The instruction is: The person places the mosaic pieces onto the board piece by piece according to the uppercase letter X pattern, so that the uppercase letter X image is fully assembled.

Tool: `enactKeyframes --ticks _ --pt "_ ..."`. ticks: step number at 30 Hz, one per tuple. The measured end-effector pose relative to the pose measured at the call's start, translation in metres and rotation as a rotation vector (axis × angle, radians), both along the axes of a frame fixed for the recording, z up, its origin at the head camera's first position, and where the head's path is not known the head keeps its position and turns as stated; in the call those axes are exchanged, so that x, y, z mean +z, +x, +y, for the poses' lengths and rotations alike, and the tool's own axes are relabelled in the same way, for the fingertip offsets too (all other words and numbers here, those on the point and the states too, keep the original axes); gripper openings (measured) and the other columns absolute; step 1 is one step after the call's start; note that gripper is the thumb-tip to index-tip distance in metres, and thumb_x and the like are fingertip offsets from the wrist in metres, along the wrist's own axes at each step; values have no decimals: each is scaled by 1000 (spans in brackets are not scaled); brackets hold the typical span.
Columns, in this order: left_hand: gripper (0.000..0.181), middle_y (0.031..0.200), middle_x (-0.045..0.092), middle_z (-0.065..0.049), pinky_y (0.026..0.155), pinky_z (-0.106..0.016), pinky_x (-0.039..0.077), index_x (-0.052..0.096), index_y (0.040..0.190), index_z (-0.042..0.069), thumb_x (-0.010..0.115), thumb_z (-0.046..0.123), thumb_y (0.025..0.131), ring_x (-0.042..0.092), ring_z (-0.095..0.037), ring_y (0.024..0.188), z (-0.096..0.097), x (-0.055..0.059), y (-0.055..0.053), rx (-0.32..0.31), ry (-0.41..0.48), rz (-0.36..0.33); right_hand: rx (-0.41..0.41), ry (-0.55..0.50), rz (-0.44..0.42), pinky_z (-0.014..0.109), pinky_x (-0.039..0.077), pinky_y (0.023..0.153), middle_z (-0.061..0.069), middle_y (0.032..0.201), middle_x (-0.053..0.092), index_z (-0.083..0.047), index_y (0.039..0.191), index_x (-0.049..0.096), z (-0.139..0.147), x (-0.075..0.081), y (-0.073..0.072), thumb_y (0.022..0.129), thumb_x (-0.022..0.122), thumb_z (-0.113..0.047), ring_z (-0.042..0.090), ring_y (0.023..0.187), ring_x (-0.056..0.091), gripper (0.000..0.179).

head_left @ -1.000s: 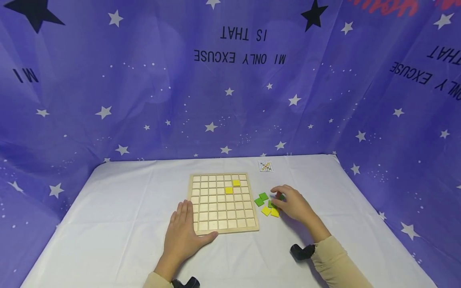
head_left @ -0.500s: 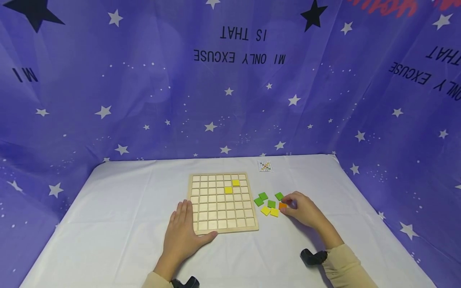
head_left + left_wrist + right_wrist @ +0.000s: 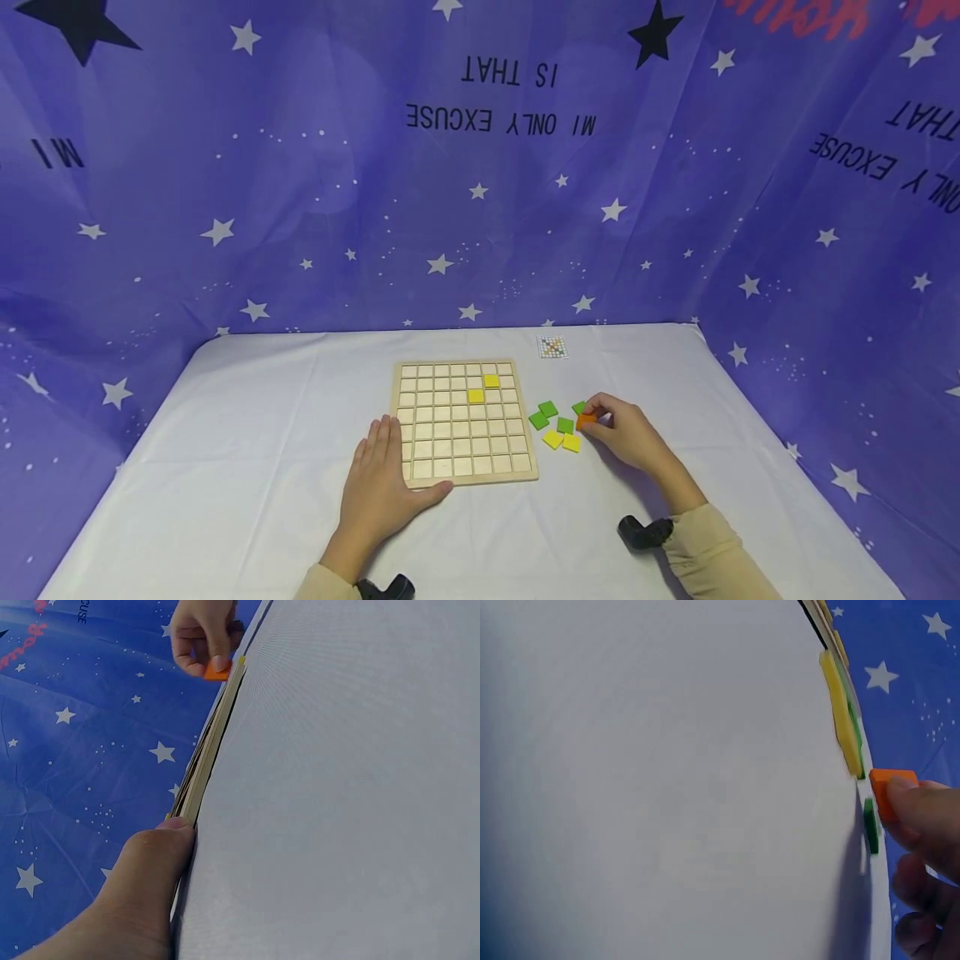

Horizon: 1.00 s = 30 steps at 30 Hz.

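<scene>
Between thumb and fingers my right hand (image 3: 630,433) pinches an orange square tile (image 3: 889,787), raised a little off the table in the right wrist view. Just left of that hand lie loose green tiles (image 3: 539,421) and two yellow tiles (image 3: 572,443). My left hand (image 3: 377,487) rests with straight fingers along the left edge of a wooden grid board (image 3: 465,481), its thumb at the near edge. Two yellow tiles, an upper one (image 3: 491,381) and a lower one (image 3: 476,396), sit diagonally in the board's upper right cells.
A small card (image 3: 552,347) printed with a coloured grid pattern lies behind the loose tiles. White cloth covers the table (image 3: 225,467). A purple star-patterned curtain (image 3: 360,208) stands behind it and along the sides.
My right hand has moved off the loose tiles to the right, taken the orange tile in a pinch and lifted it slightly. The left hand and the board have stayed put.
</scene>
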<state>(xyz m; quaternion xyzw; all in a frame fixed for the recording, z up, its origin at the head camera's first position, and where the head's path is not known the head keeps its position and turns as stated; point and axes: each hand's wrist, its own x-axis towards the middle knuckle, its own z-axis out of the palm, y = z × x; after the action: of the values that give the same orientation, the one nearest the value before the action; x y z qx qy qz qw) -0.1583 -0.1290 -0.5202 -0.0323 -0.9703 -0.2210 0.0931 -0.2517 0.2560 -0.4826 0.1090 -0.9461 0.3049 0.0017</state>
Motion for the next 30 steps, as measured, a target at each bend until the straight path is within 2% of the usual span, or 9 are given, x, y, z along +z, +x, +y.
enactKeyframes --ticks 5,10,15,25,30 --pt "135 165 17 -20 123 -56 20 19 156 -4 61 88 66 15 -38 154 1 2 0 -1 7 -20 10 -77 -8 25 46 61 -4 94 69 -21 96 66 -23 7 -6 88 76 -20 15 71 53 13" --pt "136 165 17 -20 123 -56 19 18 156 -4 61 88 66 14 -38 154 1 2 -1 1 9 -32 51 -139 -45 25 44 53 -4 93 68 -23 95 66 -61 16 -11 89 76 -22 16 65 51 12" --pt "137 165 17 -20 123 -55 20 18 156 -3 59 90 65 15 -38 154 1 2 -1 4 6 -38 100 -182 -63 25 44 50 -7 92 68 -25 96 67 -100 13 -15 88 76 -24 14 62 52 13" --pt "137 165 19 -21 123 -56 21 20 156 -3 57 92 65 16 -39 153 1 1 -1 6 -3 -31 223 -144 -26 26 54 73 -11 90 68 -23 101 67 -158 4 -17 91 74 -27 5 79 62 13" --pt "137 165 19 -21 123 -56 21 20 156 -4 57 92 65 16 -38 153 1 0 -1 5 1 -29 229 -67 21 26 54 79 -14 92 69 -26 103 67 -173 0 -18 92 71 -32 2 84 63 13"
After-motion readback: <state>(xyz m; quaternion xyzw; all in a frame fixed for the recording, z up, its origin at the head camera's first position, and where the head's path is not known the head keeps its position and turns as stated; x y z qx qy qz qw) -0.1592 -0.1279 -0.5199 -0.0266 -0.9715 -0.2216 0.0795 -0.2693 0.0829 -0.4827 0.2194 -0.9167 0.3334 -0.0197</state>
